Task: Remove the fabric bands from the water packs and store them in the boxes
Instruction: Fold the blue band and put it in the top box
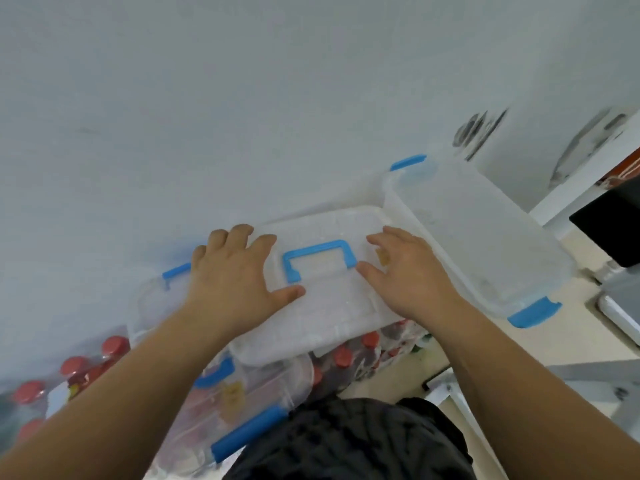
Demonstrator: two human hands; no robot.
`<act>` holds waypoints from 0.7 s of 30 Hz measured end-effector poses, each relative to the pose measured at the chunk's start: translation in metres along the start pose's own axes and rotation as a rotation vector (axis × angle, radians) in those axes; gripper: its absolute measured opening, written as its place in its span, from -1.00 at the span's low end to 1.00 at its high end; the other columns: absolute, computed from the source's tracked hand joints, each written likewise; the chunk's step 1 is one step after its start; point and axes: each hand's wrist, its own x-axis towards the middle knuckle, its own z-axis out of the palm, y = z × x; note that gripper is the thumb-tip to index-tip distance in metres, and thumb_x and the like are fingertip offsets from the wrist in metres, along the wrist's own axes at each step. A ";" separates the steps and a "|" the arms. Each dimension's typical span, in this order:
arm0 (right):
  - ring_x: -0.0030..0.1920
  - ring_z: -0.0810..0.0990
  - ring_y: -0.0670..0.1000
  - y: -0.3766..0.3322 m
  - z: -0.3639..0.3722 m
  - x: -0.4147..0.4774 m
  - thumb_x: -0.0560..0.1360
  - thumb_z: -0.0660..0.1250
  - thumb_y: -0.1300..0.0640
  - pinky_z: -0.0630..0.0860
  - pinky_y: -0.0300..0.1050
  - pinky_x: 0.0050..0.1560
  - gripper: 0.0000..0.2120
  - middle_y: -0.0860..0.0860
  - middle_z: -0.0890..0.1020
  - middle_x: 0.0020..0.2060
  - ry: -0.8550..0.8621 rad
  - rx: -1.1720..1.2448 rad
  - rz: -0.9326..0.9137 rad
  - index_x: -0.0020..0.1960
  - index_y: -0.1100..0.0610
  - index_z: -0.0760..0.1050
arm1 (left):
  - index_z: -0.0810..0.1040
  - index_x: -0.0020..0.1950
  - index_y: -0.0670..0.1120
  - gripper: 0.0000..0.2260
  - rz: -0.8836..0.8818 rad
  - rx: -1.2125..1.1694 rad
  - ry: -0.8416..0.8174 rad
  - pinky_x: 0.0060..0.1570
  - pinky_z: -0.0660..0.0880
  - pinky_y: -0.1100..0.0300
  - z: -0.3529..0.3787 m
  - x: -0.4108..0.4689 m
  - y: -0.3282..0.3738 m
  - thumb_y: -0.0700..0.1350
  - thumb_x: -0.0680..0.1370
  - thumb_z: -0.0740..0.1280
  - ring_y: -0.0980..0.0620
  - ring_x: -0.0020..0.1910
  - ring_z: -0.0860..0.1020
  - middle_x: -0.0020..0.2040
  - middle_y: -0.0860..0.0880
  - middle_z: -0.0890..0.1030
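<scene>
Grip: left hand (235,271) and right hand (410,271), fingers spread flat, press translucent plastic lid (329,306); blue handle (318,254) between them, likely seating it.

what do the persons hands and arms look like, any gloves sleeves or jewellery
The left hand and the right hand are bare: no gloves and no rings that I can make out. The left forearm and the right forearm are bare too, with no sleeve, watch or band in view up to the frame edge. Below them shows a dark, mottled garment.
</scene>
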 end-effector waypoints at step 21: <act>0.59 0.19 -0.01 0.009 -0.080 -0.038 0.54 0.41 -0.10 0.17 0.03 0.58 -0.42 -0.08 0.20 0.61 0.290 0.293 0.195 0.52 -0.02 0.38 | 0.34 0.46 0.20 -0.23 0.121 -0.391 0.130 0.50 0.17 -0.04 -0.028 0.004 0.019 0.38 0.31 0.45 -0.13 0.54 0.15 0.62 0.05 0.03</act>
